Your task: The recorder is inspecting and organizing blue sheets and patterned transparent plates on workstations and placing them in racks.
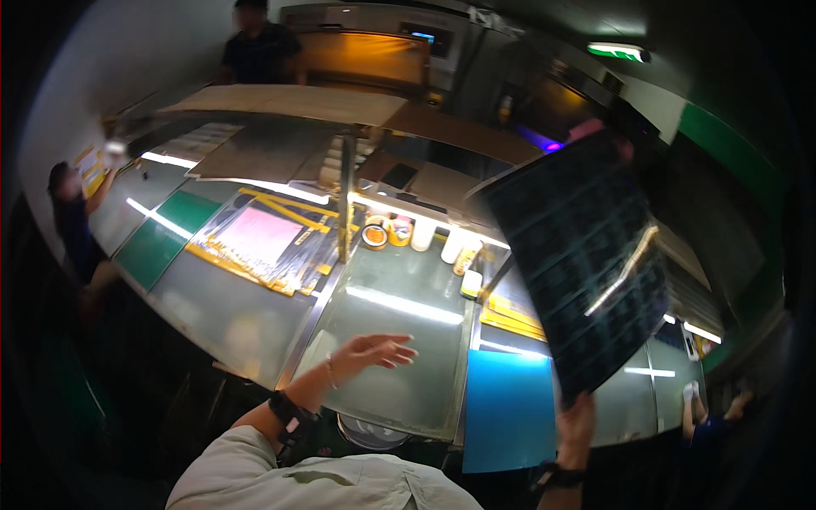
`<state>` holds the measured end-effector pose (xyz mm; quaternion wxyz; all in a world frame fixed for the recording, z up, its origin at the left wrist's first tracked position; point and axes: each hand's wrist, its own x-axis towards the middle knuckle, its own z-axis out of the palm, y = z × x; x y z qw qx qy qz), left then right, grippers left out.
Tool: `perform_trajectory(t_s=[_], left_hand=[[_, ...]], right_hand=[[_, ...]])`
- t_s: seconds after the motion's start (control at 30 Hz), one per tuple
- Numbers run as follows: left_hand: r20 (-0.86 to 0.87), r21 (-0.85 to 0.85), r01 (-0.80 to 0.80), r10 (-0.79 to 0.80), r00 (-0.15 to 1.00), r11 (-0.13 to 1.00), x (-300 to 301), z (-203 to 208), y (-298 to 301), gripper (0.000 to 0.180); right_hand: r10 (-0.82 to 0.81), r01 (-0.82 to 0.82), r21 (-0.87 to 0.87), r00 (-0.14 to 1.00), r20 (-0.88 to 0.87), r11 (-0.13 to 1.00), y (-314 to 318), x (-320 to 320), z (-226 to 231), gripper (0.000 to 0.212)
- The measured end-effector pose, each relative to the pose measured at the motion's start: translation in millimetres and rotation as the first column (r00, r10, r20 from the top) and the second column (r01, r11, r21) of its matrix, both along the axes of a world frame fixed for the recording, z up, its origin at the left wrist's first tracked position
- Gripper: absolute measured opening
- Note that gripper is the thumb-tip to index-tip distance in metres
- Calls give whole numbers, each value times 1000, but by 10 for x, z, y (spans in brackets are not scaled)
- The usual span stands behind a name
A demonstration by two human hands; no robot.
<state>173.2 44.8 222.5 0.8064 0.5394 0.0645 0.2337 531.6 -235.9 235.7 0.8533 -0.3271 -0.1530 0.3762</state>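
My right hand grips the bottom corner of a large dark sheet with a faint grid pattern. The sheet stands tilted up at the right, and a bright streak of light reflects on it. Over the middle glass tabletop hovers my left hand, its fingers stretched out and nothing in it. Beneath the dark sheet, a blue sheet lies on the table beside that glass section.
Jars and bottles line the back of the table beside a metal post. On the left lie a pink sheet framed in yellow tape and a green mat. Another person is at the far left; one more stands behind.
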Motion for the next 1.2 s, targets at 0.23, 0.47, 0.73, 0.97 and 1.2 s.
perform_trajectory(t_s=[0.23,0.47,0.73,0.97,1.2], left_hand=[[-575,60,-131,141,806,990,-432,-1174,-810,32],[-739,18,-508,354,573,861,-965,-1295,-1105,25],[-794,-17,-407,235,561,913,-684,-1276,-1228,23],[-568,628,-62,511,645,776,146,-1476,-1288,29],[-719,506,320,187,669,801,1388,-1490,-1601,32]], right_hand=[[-29,-8,150,970,241,989,1029,1673,1212,23],[-130,187,-107,909,397,977,1548,2842,1209,25],[567,437,-729,459,684,526,342,2848,-579,20],[630,810,-564,354,692,164,-1154,1454,-2156,51],[799,825,-496,96,594,270,-1122,494,-2129,53]])
